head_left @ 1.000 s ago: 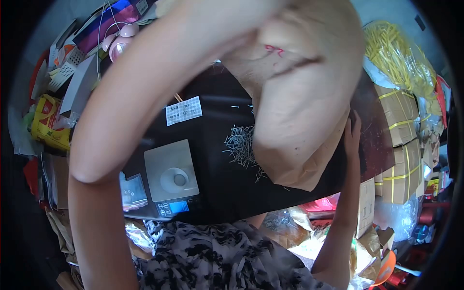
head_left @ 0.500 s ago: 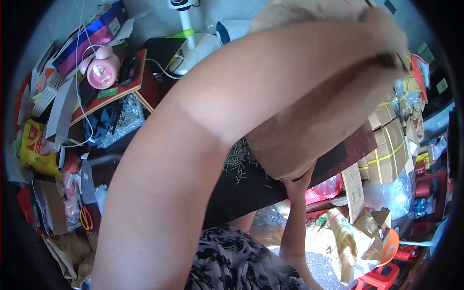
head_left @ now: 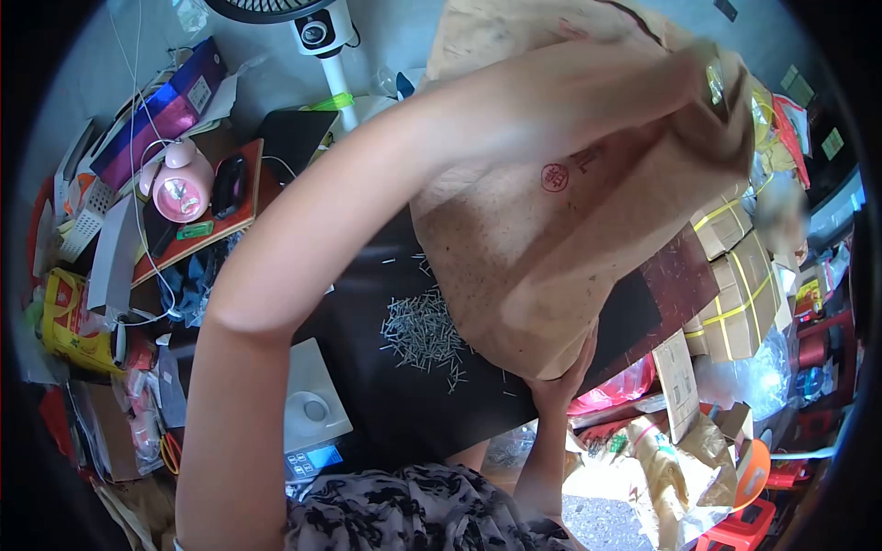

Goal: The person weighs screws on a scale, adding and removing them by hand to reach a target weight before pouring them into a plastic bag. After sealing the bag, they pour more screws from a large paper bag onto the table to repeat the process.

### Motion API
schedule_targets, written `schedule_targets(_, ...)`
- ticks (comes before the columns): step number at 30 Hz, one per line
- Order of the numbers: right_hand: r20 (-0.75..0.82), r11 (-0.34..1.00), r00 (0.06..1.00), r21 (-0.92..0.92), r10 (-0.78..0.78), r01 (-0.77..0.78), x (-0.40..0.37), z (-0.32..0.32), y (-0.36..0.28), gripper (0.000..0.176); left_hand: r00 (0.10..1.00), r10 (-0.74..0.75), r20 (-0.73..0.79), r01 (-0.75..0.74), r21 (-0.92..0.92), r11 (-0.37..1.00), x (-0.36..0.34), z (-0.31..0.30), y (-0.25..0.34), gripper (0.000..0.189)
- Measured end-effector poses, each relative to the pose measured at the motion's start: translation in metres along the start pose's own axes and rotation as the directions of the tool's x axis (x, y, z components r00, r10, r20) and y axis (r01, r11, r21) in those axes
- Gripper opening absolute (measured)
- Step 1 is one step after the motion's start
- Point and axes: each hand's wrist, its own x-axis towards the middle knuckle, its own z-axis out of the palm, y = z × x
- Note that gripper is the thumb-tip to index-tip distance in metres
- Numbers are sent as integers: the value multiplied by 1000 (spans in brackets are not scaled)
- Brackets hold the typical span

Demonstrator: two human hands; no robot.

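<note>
Bag (head_left: 542, 266): brown paper, big, creased, held up at a slant over the dark table (head_left: 395, 409), with upper part toward the top right and lower end low near the front edge. Marked with a round red stamp (head_left: 554, 177) and dotted with small dark specks. Gripped near the upper right by left hand (head_left: 712, 92), with left arm stretched across the bag's front. Blurred there, so cannot tell exact finger placement or how tightly closed. At the bag's bottom corner, right hand (head_left: 556, 381), touching paper from below and the side, with some fingers lying up along the edge. Partly hidden, so cannot tell whether spread or pinching.

Just left of the bag's lower part, on the table: pile of nails (head_left: 423, 331), thin, grey, heaped loosely, with a few strays around it, including one near the front edge. Farther left, scale (head_left: 322, 358), partly behind left arm, with round light dish (head_left: 306, 411) on top and lit blue display (head_left: 323, 456) toward the wearer.

Beyond, at far left, pink alarm clock (head_left: 182, 191) on a reddish board (head_left: 246, 197), near a green item (head_left: 195, 230). At the top, white fan (head_left: 315, 35). To the right, cartons (head_left: 735, 321) bound with yellow straps. Below, patterned clothing (head_left: 404, 514); at lower right, red stool (head_left: 740, 525).
</note>
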Motion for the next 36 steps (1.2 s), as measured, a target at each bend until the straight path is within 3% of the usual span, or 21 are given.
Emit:
schedule_targets(1, -6, 1000, 1000, -11, -11, 11, -1, 0, 3, 118, 999, 20, 39, -17, -77, 997, -36, -13, 9, 50)
schedule_targets(2, -12, 999, 1000, -26, -20, 20, -2, 0, 4, 118, 994, 80, 69, -83, 48, 995, -75, -25, 28, 56)
schedule_targets(3, -13, 1000, 1000, -24, -15, 15, -1, 0, 3, 118, 999, -36, 36, 31, 128, 991, -114, -44, 28, 35)
schedule_targets(4, -12, 1000, 1000, -25, -8, 8, 1, 0, 1, 118, 999, -8, -50, 24, 338, 941, -146, -65, 14, 18)
schedule_targets(5, -11, 1000, 1000, -26, 0, 0, 2, -1, -1, 118, 940, -48, -337, 196, 421, 886, -170, -66, -6, 21)
schedule_targets(6, -17, 1000, 1000, -4, 9, -9, 2, -1, -2, 117, 862, 5, -506, 240, 418, 876, -184, -72, -34, 42)
schedule_targets(7, -22, 1000, 1000, 18, 15, -15, 2, 0, -2, 117, 861, -53, -506, 374, 559, 740, -193, -83, -54, 74)
schedule_targets(8, -29, 999, 999, 39, 20, -19, 3, 0, -3, 116, 839, -111, -533, 400, 464, 790, -203, -90, -88, 99)
schedule_targets(9, -30, 999, 999, 49, 24, -23, 4, 0, -4, 116, 804, -314, -505, 528, 363, 768, -203, -88, -106, 108)
schedule_targets(10, -31, 998, 999, 59, 27, -26, 5, 0, -4, 116, 827, -332, -454, 436, 145, 888, -206, -85, -136, 95)
schedule_targets(12, -35, 997, 999, 73, 25, -22, 6, 0, -3, 116, 722, -467, -510, 510, -63, 858, -197, -66, -159, 53)
schedule_targets(13, -40, 997, 999, 77, 18, -15, 6, 0, -1, 115, 688, -458, -563, 506, -79, 859, -193, -60, -165, 41)
schedule_targets(15, -55, 995, 998, 101, 29, -24, 5, 2, 1, 114, 610, -438, -661, 499, -109, 860, -187, -49, -173, 35)
schedule_targets(16, -67, 992, 997, 121, 45, -37, 6, 3, 2, 113, 589, -315, -744, 393, -78, 916, -183, -38, -177, 44)
schedule_targets(19, -79, 980, 993, 182, 92, -77, 5, 5, 15, 109, 581, -318, -749, 400, -77, 913, -175, -29, -158, 46)
schedule_targets(22, -56, 943, 975, 270, 215, -193, 1, 4, 32, 97, 589, -357, -725, 506, -13, 862, -151, -13, -131, 50)
schedule_targets(26, -26, 882, 936, 345, 352, -322, -12, 7, 59, 77, 685, -359, -634, 570, 160, 806, -126, 0, -124, 55)
schedule_targets(29, -191, 901, 908, 310, 373, -304, -15, 15, 59, 76, 676, -470, -567, 688, 260, 677, -96, 24, -80, 55)
schedule_targets(33, -270, 972, 934, 28, 234, -235, -29, 22, 85, 76, 815, -273, -511, 504, 393, 769, -75, 54, -70, 54)
schedule_targets(36, -189, 902, 884, 160, 427, -401, -22, 20, 63, 65, 861, -233, -453, 418, 368, 831, -60, 64, -93, 53)
